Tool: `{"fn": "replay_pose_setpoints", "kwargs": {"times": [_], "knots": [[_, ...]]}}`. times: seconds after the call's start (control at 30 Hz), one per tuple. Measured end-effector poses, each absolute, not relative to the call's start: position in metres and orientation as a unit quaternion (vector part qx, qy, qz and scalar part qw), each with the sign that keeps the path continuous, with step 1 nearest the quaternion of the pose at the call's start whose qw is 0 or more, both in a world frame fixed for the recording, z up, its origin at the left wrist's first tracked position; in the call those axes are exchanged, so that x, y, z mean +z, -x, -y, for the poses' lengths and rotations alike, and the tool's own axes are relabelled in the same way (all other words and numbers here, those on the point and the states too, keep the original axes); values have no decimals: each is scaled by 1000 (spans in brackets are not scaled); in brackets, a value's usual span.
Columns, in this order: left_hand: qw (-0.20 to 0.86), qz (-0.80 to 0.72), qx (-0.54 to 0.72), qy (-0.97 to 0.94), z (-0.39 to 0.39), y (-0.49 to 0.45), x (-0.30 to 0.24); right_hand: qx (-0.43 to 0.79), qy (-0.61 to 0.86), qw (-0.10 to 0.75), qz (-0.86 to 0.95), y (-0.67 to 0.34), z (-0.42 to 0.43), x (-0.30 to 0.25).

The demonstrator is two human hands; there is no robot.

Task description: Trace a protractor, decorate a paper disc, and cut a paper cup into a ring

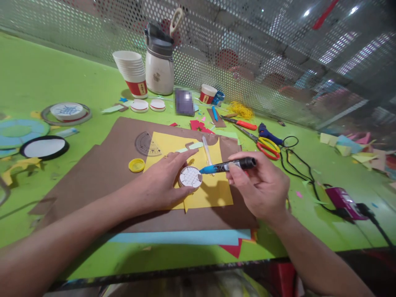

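My left hand (163,177) rests on a yellow paper sheet (213,189) and steadies a small white round disc (190,177) drawn with a grid pattern; its fingers curl around the disc's edge. My right hand (260,183) grips a blue marker (227,166) with a black body, its tip touching the disc's right edge. The yellow sheet lies on brown paper (105,165). A clear protractor (146,144) and a white stick (206,150) lie on the yellow sheet's top part.
A yellow cap (136,165) lies left of my hand. Scissors (262,144), an orange-handled cutter (243,123), stacked paper cups (132,72), a white bottle (160,62), round paper discs (45,147) and a glue gun (343,202) with black cable lie around the green table (37,78).
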State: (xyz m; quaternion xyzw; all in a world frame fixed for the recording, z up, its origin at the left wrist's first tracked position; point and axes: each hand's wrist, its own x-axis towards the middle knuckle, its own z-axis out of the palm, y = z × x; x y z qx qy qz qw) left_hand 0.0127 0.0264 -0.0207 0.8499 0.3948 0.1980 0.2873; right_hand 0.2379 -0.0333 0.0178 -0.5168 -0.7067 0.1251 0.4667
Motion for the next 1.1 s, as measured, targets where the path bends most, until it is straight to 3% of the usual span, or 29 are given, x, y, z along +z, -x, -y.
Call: {"fn": "replay_pose_setpoints", "kwargs": {"times": [0.73,1.1], "knots": [[299,-401,194,-844,-26,-14,-19,61,501,451,736,-235,34,14],[295,-412,186,-842,-25,-16,-16,96,506,460,723,-238,34,9]]}}
